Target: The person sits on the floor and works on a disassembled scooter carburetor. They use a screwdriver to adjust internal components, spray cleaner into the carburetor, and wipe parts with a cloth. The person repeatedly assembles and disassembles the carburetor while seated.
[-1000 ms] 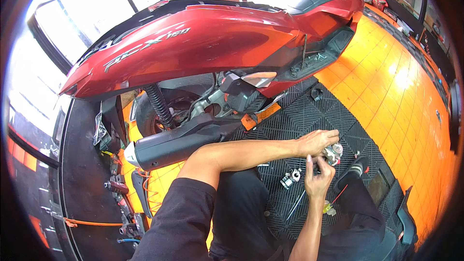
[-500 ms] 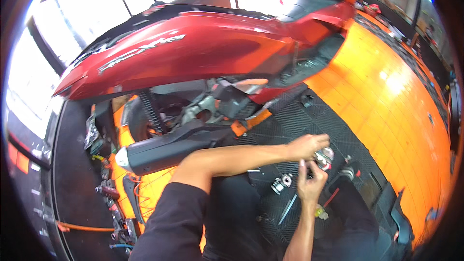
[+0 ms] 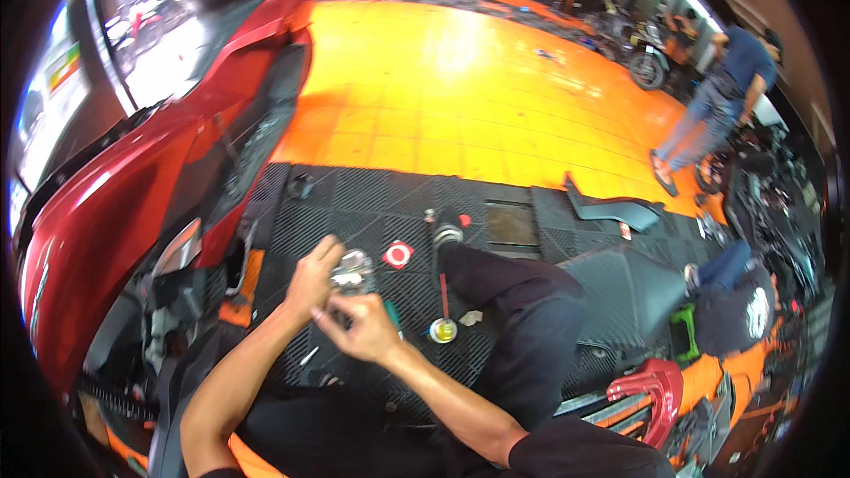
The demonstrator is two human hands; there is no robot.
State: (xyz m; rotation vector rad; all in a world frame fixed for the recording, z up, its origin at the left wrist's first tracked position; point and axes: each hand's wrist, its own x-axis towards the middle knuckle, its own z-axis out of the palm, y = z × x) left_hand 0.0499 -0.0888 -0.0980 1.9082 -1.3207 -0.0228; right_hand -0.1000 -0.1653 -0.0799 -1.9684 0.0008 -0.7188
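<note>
"Where's the piece being worked on?"

"The silver metal part is to the right of the red scooter, over the black ribbed mat at the scooter's side. It's too blurred for me to say which part exactly."

"And the left hand?"

"The left hand is the one nearer the scooter. Its fingers are curled nearly closed, gripping the metal part from the scooter side."

"The right one?"

"The right hand is a little farther out from the scooter, half closed, fingers bent in toward the part's lower edge. I can't tell whether it has hold of anything."

"What's lying about?"

"Farther right of the scooter than the part, a red-and-white ring-shaped piece is on the mat. Farther out again there's a round yellow-and-white container, a thin red straw rising from it."

"And away from there?"

"Orange floor tiles spread to the right of the scooter's front. Well apart from the scooter, on the far right, a person in a dark blue shirt stands near parked motorcycles."
</note>
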